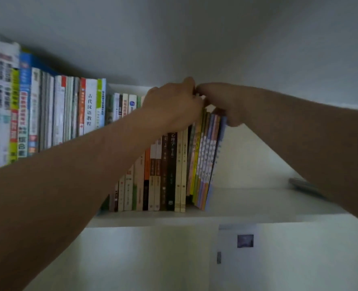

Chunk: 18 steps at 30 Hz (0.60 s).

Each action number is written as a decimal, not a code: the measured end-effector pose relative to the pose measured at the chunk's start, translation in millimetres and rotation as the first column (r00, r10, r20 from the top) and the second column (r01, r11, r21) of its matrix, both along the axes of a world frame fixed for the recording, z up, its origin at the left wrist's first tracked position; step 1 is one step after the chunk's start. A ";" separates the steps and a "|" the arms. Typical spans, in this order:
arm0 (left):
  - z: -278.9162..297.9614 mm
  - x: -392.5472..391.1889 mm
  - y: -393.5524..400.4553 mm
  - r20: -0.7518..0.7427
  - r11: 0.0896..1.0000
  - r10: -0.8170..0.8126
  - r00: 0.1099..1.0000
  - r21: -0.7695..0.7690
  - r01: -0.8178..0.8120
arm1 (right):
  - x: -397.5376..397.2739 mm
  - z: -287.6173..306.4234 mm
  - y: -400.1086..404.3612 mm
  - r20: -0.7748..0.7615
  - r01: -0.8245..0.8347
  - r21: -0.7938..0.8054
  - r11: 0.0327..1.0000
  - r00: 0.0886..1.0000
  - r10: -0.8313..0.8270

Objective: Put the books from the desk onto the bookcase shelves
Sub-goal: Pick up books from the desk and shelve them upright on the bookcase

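Gripping leaning books (205, 160) on shelf (247, 201): left hand (174, 101), right hand (226, 103)

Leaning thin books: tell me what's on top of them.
Both hands are at the top edges of the leaning thin books: left hand and right hand. The hands cover those edges, so the fingers' grip can't be seen.

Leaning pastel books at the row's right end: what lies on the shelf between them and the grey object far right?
Nothing: in the head view, the white shelf is bare from the leaning pastel books to the grey object, which the right forearm partly hides.
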<state>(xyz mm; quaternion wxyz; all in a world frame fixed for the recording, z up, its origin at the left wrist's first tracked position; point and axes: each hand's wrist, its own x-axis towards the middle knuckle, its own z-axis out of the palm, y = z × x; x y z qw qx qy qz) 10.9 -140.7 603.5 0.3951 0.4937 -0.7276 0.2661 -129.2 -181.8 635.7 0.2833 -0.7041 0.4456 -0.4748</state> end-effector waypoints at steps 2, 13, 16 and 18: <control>-4.9 3.4 -3.9 -0.004 1.000 0.000 1.000 -0.015 0.000 | 11.8 -1.5 3.0 -0.050 0.009 0.044 0.999 0.999 -0.007; -14.9 7.2 -16.8 0.209 0.958 0.227 0.951 -0.222 -0.179 | -25.3 -143.7 -5.9 0.076 -0.255 -0.234 0.938 0.957 0.279; -16.6 4.3 -27.3 0.174 0.923 0.298 0.938 -0.304 -0.237 | -25.8 -178.6 -18.3 -0.261 -0.243 -0.249 0.937 0.949 0.177; -15.8 2.6 -33.2 0.181 0.913 0.320 0.930 -0.321 -0.252 | -29.4 -171.5 -24.3 -0.331 -0.173 -0.249 0.953 0.940 0.085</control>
